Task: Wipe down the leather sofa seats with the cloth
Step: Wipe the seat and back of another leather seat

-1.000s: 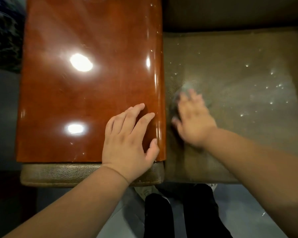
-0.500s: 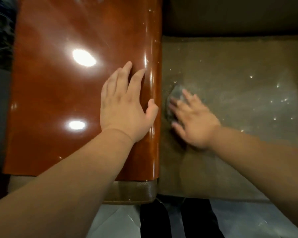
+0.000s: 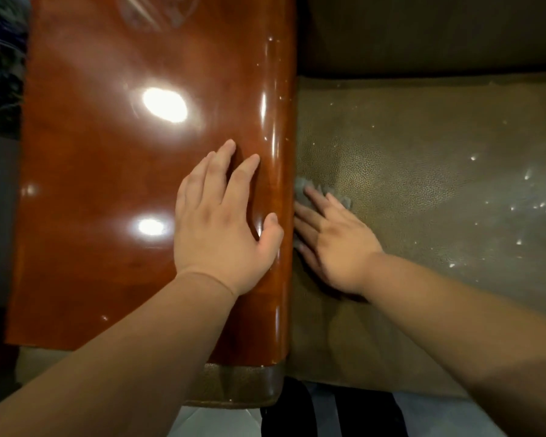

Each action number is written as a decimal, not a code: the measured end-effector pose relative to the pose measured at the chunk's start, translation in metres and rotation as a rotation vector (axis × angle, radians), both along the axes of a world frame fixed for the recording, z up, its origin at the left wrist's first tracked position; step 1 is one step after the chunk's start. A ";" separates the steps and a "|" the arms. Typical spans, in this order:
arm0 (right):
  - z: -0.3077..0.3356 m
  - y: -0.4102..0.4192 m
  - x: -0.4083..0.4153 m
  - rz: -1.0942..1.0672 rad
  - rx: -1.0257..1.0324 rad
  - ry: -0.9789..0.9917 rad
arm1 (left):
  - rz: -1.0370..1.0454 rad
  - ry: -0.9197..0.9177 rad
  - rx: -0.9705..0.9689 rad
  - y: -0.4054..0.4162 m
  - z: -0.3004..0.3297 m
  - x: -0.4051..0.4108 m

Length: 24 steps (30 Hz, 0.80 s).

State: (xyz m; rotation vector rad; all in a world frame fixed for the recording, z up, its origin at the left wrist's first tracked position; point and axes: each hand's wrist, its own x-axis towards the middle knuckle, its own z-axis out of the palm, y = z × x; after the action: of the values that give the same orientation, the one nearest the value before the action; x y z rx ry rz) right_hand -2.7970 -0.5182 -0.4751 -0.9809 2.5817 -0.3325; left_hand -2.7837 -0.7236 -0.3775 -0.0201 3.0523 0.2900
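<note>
- Head view: the right hand (image 3: 334, 244) lies flat on a small grey cloth (image 3: 322, 192), fingers straight and spread, pressing it onto the olive leather seat (image 3: 423, 171).
- The cloth sits at the seat's left edge, right against the side of the glossy wooden armrest (image 3: 133, 152); only its far end shows beyond the fingertips.
- The left hand (image 3: 221, 225) rests palm down on the armrest top, fingers straight and slightly apart, thumb at the rounded inner edge, holding nothing.
- The two hands are close together, with the armrest's edge between them.
- Bright lamp reflections shine on the wood, and small glinting specks dot the seat to the right.
- The dark backrest (image 3: 423, 33) stands behind the seat.
</note>
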 end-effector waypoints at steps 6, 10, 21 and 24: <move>-0.006 0.037 -0.099 -0.169 0.208 -0.005 | 0.004 0.014 0.029 -0.002 -0.004 0.001; 0.001 0.007 -0.081 -0.287 0.246 -0.026 | 0.006 -0.016 0.010 -0.003 -0.003 0.000; -0.006 0.009 -0.109 -0.370 0.109 -0.058 | 0.006 0.008 0.006 -0.004 -0.005 0.000; -0.003 0.004 -0.054 -0.131 0.134 0.013 | 0.007 -0.026 -0.005 -0.002 -0.002 0.000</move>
State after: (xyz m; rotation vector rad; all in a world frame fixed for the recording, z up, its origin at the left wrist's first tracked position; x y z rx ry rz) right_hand -2.8514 -0.5141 -0.4785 -0.7717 2.6474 -0.1840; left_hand -2.7839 -0.7252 -0.3797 -0.0347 3.0274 0.2799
